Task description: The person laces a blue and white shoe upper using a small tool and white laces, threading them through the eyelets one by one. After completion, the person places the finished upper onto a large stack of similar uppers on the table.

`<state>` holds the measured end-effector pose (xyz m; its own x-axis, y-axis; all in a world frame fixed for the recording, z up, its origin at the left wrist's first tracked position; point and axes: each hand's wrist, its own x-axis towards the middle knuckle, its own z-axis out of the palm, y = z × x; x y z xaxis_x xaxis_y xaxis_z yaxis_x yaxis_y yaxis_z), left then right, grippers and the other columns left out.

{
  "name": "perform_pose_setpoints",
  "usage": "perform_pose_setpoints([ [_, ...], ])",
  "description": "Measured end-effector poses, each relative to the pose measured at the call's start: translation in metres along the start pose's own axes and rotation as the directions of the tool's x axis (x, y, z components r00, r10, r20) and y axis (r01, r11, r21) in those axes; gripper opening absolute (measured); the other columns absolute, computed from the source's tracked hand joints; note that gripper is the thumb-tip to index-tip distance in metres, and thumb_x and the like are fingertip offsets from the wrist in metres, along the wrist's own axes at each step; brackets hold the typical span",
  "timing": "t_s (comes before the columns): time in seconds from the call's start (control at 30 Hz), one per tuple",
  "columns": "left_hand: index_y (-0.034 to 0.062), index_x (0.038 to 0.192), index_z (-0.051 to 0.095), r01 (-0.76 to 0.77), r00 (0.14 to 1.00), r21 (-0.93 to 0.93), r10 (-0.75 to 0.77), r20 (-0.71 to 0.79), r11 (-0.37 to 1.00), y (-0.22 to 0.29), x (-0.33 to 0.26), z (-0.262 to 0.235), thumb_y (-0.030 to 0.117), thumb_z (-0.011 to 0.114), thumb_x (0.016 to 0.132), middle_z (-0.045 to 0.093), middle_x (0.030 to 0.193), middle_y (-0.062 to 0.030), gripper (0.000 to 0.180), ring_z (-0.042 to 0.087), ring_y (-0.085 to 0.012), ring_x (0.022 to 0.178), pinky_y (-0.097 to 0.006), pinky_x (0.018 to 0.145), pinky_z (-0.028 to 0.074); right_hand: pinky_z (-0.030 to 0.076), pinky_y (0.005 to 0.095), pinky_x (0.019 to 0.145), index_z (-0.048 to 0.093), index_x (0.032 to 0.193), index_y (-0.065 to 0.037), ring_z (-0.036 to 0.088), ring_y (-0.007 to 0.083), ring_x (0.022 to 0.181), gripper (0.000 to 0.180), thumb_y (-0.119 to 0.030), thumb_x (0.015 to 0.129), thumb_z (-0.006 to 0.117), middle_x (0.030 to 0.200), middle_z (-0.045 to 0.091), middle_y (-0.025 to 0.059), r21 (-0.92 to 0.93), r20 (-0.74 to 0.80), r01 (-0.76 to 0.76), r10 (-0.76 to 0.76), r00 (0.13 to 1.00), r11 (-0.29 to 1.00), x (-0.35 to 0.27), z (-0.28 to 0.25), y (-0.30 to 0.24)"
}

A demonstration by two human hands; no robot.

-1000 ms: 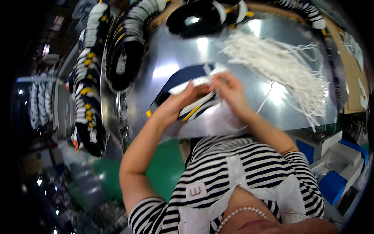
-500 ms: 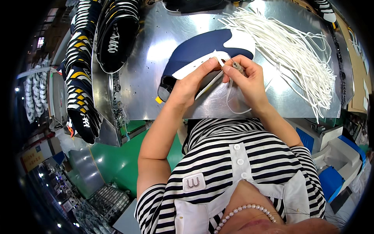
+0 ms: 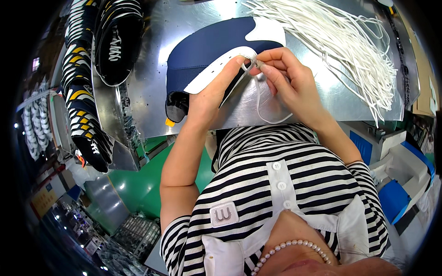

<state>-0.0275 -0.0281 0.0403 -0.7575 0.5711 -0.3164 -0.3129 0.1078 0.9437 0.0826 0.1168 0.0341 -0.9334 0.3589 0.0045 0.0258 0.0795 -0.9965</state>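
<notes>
A navy and white shoe upper (image 3: 207,46) lies on its side on the metal table. My left hand (image 3: 209,94) grips its white eyelet edge, the thumb pressed near the top eyelets. Close by, my right hand (image 3: 292,80) pinches a small metal-tipped tool (image 3: 258,64) between thumb and fingers, most of it hidden in the hand. A white shoelace (image 3: 258,103) makes a small loop at the fingertips of both hands. From there it hangs in a wide curve over the table's front edge.
A large bundle of white shoelaces (image 3: 340,50) spreads over the metal table (image 3: 154,99) at the right. On the left stand a stack of nested dark shoe uppers (image 3: 117,50) and a longer row of uppers (image 3: 80,101). A grey and blue bin (image 3: 400,170) is at lower right.
The upper and both hands appear further left and higher in the view, as does the table. My right hand has turned, hiding most of the tool. The lace now forms a small loop between the fingertips.
</notes>
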Motion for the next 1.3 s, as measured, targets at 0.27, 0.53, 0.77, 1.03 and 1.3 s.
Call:
perform_pose_setpoints([
  [0.27, 0.0000, 0.102, 0.071, -0.332, 0.935, 0.308, 0.353, -0.013, 0.891, -0.014, -0.005, 0.004, 0.018, 0.068, 0.091, 0.071, 0.095, -0.0049, 0.021, 0.066, -0.0124, 0.084, -0.024, 0.072, 0.050, 0.050, 0.0346, 0.060, 0.054, 0.104, 0.003, 0.065, 0.0262, 0.064, 0.016, -0.009, 0.093, 0.057, 0.082, 0.071, 0.0131, -0.176, -0.030, 0.027, -0.033, 0.999, 0.984, 0.006, 0.002, 0.000],
  [0.53, -0.0011, 0.103, 0.067, -0.442, 0.876, 0.501, 0.477, 0.064, 0.744, -0.028, -0.006, -0.001, 0.012, 0.062, 0.093, 0.070, 0.092, -0.0083, 0.017, 0.067, -0.0184, 0.083, -0.029, 0.072, 0.052, 0.050, 0.0354, 0.067, 0.051, 0.114, 0.000, 0.066, 0.0259, 0.069, 0.023, -0.011, 0.094, 0.054, 0.078, 0.067, 0.0142, -0.650, 0.185, 0.097, 0.034, 0.982, 0.754, 0.039, 0.006, 0.003],
  [0.77, -0.0062, 0.105, 0.067, -0.072, 0.997, 0.086, 0.069, 0.032, 0.994, -0.009, 0.013, -0.013, 0.033, 0.061, 0.095, 0.072, 0.094, -0.0150, 0.041, 0.069, -0.0215, 0.087, -0.031, 0.085, 0.053, 0.048, 0.0216, 0.078, 0.059, 0.122, -0.005, 0.060, 0.0069, 0.087, 0.053, -0.022, 0.077, 0.081, 0.106, 0.068, 0.0028, -0.405, -0.050, -0.006, -0.016, 0.999, 0.914, 0.050, -0.037, 0.016],
  [1.03, 0.0038, 0.117, 0.063, -0.468, 0.883, 0.728, 0.304, 0.358, 0.501, 0.001, 0.010, -0.033, 0.034, 0.071, 0.086, 0.069, 0.102, -0.0206, 0.044, 0.067, -0.0336, 0.097, -0.039, 0.081, 0.052, 0.031, 0.0191, 0.059, 0.065, 0.106, -0.006, 0.048, 0.0033, 0.071, 0.031, -0.024, 0.083, 0.076, 0.085, 0.058, -0.0058, 0.084, -0.162, -0.146, 0.159, 0.974, 0.986, 0.077, -0.038, 0.046],
  [1.3, 0.0072, 0.097, 0.063, -0.502, 0.791, 0.835, 0.511, 0.337, 0.225, -0.006, 0.000, -0.019, 0.013, 0.071, 0.083, 0.061, 0.066, -0.0107, 0.017, 0.061, -0.0284, 0.058, -0.038, 0.053, 0.045, 0.047, 0.0299, 0.056, 0.070, 0.097, -0.003, 0.061, 0.0132, 0.060, 0.030, -0.030, 0.085, 0.072, 0.071, 0.067, 0.0086, -0.408, -0.093, -0.002, -0.040, 0.995, 0.913, 0.027, 0.006, 0.053],
])
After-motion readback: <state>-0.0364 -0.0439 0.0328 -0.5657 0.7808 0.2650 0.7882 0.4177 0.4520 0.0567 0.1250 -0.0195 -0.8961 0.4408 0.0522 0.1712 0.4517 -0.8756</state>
